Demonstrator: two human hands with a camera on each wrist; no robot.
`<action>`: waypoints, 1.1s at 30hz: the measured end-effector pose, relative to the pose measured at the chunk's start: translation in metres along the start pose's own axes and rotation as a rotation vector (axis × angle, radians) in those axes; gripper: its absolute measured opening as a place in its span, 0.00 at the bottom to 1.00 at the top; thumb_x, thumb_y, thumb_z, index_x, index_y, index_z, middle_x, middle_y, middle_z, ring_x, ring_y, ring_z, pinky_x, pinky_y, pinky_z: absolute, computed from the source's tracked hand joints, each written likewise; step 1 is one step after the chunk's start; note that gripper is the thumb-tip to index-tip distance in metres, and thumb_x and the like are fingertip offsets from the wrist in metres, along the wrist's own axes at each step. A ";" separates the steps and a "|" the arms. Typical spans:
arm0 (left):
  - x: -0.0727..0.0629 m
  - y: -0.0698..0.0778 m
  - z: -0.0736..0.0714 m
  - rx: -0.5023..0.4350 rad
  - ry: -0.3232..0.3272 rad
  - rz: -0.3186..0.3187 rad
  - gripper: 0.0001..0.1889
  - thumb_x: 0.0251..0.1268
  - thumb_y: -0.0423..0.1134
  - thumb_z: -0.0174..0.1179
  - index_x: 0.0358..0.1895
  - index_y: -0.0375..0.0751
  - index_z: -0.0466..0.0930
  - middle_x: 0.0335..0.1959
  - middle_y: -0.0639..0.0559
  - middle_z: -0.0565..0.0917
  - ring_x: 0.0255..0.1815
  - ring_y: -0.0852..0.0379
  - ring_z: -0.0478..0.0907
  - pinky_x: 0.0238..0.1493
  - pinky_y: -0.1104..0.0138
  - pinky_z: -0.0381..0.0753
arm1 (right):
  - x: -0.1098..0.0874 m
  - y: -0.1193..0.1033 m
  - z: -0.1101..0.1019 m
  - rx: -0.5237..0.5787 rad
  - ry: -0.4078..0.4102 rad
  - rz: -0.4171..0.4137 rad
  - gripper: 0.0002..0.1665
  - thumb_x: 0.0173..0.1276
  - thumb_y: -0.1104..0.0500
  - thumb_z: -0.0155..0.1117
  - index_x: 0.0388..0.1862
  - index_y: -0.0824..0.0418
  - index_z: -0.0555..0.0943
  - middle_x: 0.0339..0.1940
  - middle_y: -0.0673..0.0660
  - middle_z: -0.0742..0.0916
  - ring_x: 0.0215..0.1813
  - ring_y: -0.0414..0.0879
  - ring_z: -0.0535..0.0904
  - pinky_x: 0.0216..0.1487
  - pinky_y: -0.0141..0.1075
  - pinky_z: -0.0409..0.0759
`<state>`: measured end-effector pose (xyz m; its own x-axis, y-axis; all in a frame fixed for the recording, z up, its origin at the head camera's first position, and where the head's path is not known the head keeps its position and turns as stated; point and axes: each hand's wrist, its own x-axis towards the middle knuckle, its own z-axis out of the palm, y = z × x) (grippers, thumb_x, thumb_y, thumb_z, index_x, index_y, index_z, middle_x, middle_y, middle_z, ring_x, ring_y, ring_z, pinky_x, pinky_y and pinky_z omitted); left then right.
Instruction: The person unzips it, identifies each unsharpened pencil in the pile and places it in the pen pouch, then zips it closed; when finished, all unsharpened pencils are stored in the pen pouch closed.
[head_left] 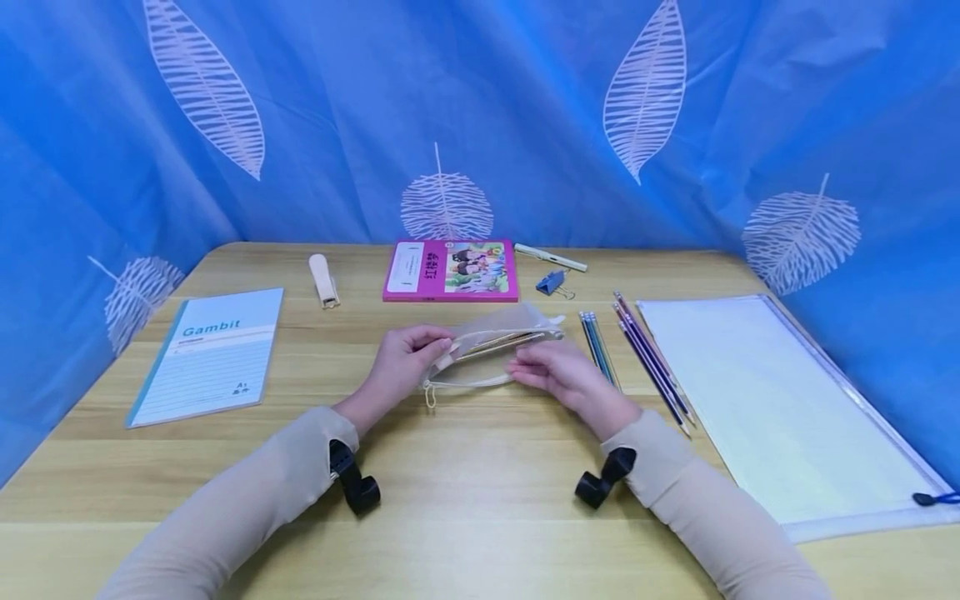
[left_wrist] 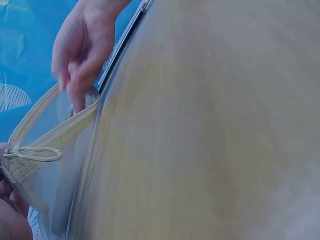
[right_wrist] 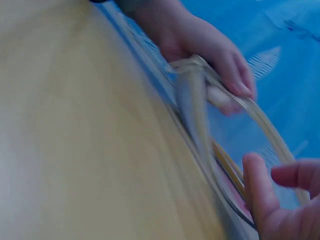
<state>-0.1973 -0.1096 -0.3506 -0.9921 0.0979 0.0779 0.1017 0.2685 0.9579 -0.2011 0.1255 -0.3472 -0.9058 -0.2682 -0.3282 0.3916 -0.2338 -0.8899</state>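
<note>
A translucent zip pouch (head_left: 519, 318) with a cream zip edge is held with its mouth spread wide over the table. My left hand (head_left: 405, 358) pinches its left end between thumb and fingers, near a looped zip pull (left_wrist: 40, 154). At the right part of the mouth is my right hand (head_left: 562, 371), its fingertips dipping in at the rim. Thumb and forefinger of that hand stand apart in the right wrist view, with nothing pinched between them. Inside the pouch lie slim pencil-like sticks (right_wrist: 230, 172).
Right of the pouch lie teal pencils (head_left: 595, 342), dark pencils (head_left: 651, 358) and a large white zip folder (head_left: 772, 400). Behind are a pink book (head_left: 420, 287), a pen (head_left: 551, 257), a blue binder clip (head_left: 551, 282) and a stapler (head_left: 322, 277). A notebook (head_left: 210, 358) lies left.
</note>
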 end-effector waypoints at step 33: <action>-0.003 -0.001 -0.011 0.108 0.012 0.045 0.08 0.62 0.36 0.60 0.41 0.39 0.85 0.40 0.45 0.85 0.35 0.57 0.77 0.34 0.70 0.77 | -0.017 -0.045 -0.115 -0.942 0.057 -0.029 0.25 0.59 0.67 0.64 0.53 0.75 0.68 0.28 0.54 0.76 0.26 0.41 0.76 0.30 0.33 0.80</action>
<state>-0.1952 -0.1209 -0.3482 -0.9871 0.1012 0.1244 0.1532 0.3656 0.9181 -0.2221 0.2479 -0.3386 -0.9294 -0.2224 -0.2947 0.0992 0.6185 -0.7795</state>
